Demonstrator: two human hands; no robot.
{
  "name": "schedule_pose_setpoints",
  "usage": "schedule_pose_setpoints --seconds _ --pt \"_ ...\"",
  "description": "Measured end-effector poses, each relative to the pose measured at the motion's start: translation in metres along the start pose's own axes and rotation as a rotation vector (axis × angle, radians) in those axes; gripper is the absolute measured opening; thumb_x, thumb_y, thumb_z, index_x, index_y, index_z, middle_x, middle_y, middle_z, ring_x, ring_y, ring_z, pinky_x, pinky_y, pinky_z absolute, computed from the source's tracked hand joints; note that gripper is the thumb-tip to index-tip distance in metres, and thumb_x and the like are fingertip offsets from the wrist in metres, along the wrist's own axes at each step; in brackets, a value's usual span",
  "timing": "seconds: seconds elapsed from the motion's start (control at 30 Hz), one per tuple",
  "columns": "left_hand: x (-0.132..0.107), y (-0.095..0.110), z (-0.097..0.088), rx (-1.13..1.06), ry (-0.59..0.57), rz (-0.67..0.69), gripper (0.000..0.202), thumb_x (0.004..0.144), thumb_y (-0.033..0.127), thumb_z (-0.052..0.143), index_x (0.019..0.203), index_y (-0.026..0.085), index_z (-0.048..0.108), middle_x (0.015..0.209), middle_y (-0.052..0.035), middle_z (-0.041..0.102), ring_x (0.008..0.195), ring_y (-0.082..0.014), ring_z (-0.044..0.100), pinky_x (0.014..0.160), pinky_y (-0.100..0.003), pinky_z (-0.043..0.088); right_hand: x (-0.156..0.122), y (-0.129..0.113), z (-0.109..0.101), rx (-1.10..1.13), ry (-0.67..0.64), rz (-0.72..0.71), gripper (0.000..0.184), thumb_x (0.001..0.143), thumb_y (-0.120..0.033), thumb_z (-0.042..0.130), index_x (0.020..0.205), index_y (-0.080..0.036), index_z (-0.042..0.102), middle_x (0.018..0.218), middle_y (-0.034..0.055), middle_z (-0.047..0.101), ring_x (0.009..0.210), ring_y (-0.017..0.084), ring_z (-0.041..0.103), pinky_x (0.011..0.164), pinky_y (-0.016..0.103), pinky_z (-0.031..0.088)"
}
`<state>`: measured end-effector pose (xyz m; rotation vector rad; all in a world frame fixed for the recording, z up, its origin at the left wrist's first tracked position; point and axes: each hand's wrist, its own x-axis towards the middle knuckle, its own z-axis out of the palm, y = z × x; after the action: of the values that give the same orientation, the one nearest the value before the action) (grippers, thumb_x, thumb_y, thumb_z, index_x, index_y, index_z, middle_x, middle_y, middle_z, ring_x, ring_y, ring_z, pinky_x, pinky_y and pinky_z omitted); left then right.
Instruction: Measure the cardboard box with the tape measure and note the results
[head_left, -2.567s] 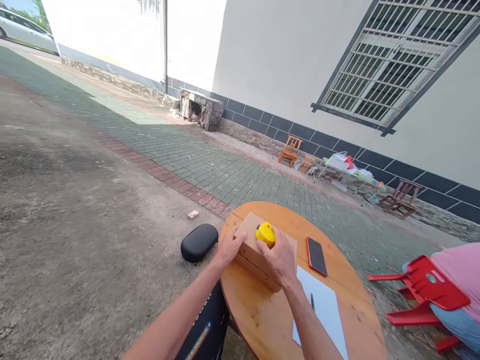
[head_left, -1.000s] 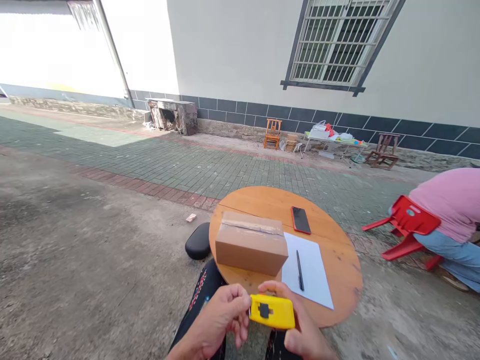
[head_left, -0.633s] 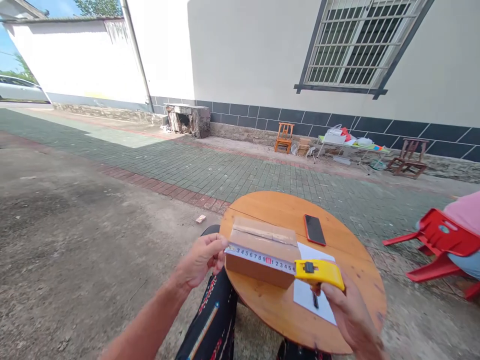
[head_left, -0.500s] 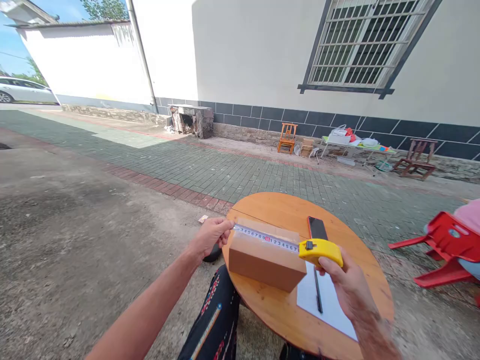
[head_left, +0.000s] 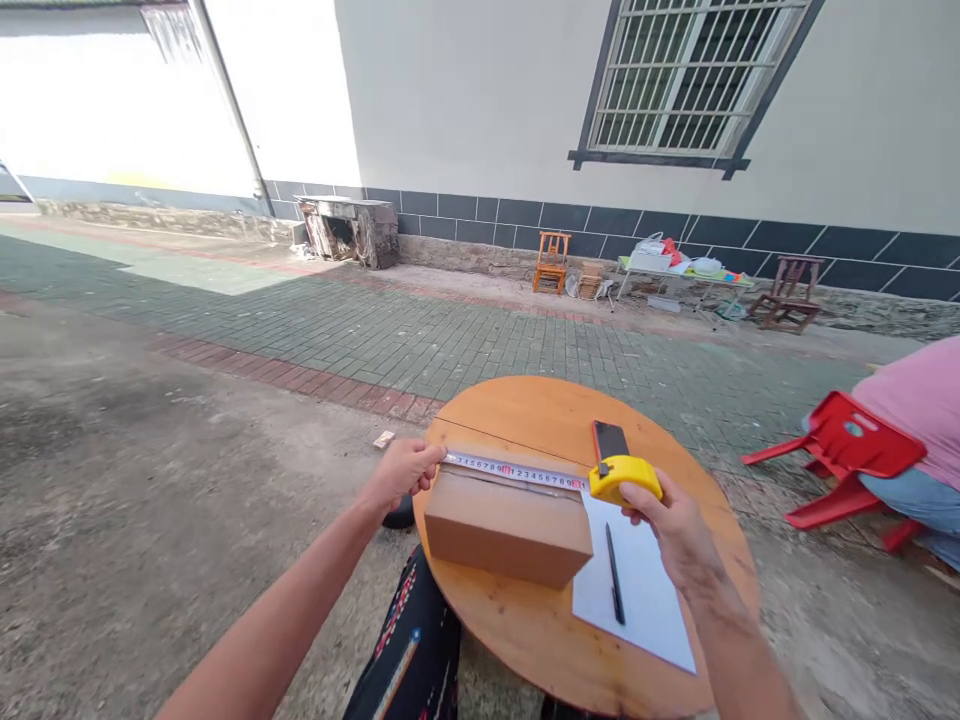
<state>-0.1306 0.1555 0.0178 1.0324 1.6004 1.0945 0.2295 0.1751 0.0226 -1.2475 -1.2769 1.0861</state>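
A cardboard box (head_left: 504, 538) rests on the round wooden table (head_left: 540, 398). Along the far side of its top runs the pulled-out blade of a yellow tape measure (head_left: 624, 478), with its numbers facing up. My left hand (head_left: 405, 472) pinches the blade's free end at the box's left corner. The yellow case sits in my right hand (head_left: 670, 522), gripped beyond the box's right end. Under that hand lies a sheet of white paper (head_left: 651, 590) with a black pen (head_left: 614, 575) on it. A dark phone with a red edge (head_left: 610, 441) lies behind the case.
A person in pink (head_left: 930, 410) sits on a red plastic chair (head_left: 862, 440) at the right. By the far wall stand a wooden chair (head_left: 551, 262), a folding table with bags (head_left: 679, 265) and a dark chair (head_left: 791, 292). My patterned trouser leg (head_left: 409, 640) is beside the table.
The tape has been drawn out longer and now lies nearer the box's far edge. My whole view has turned to the right, bringing more of the seated person into sight.
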Motion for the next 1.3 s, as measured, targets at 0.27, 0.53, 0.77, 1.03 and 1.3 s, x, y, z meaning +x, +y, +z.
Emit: schedule_pose_setpoints --seconds 0.27,0.53,0.77,1.03,1.3 --pt "0.002 0.001 0.004 0.046 -0.012 0.023 0.041 0.061 0.053 0.07 0.054 0.02 0.047 0.046 0.004 0.05 0.039 -0.0077 0.043 0.036 -0.018 0.027 0.0 0.01 -0.005 0.043 -0.059 0.007 0.044 0.071 -0.049 0.078 0.097 -0.016 0.066 0.077 0.0 0.064 0.062 0.013 0.053 0.058 0.028 0.044" --pt "0.004 -0.003 0.004 0.046 -0.028 0.026 0.044 0.059 0.058 0.069 0.053 0.019 0.05 0.047 0.003 0.051 0.039 -0.007 0.042 0.036 -0.019 0.028 0.0 0.012 -0.005 0.03 -0.073 -0.005 0.043 0.07 -0.048 0.079 0.098 -0.017 0.066 0.075 0.0002 0.065 0.063 0.014 0.054 0.056 0.027 0.045" --pt "0.007 0.024 -0.009 0.047 -0.003 0.108 0.042 0.063 0.059 0.063 0.055 0.019 0.05 0.051 0.0004 0.054 0.043 -0.0086 0.047 0.039 -0.02 0.032 -0.033 -0.012 0.005 -0.123 0.046 -0.147 0.045 0.071 -0.055 0.077 0.097 -0.021 0.067 0.083 0.0044 0.071 0.072 0.02 0.06 0.064 0.032 0.05" --pt "0.018 0.068 0.024 0.25 -0.243 0.251 0.028 0.065 0.039 0.064 0.052 0.018 0.052 0.05 0.0016 0.051 0.046 -0.0098 0.044 0.044 -0.023 0.026 -0.132 -0.004 0.062 -0.312 0.108 -0.313 0.051 0.071 -0.046 0.082 0.117 -0.031 0.064 0.116 0.0092 0.068 0.101 0.033 0.066 0.089 0.044 0.056" --pt "0.045 0.073 0.066 0.44 -0.458 0.432 0.031 0.064 0.032 0.062 0.045 0.019 0.042 0.048 0.0071 0.026 0.052 -0.0082 0.022 0.051 -0.028 0.012 -0.157 0.018 0.122 -0.424 0.173 -0.365 0.073 0.079 -0.04 0.079 0.144 -0.031 0.047 0.148 0.0102 0.051 0.134 0.041 0.05 0.111 0.058 0.041"
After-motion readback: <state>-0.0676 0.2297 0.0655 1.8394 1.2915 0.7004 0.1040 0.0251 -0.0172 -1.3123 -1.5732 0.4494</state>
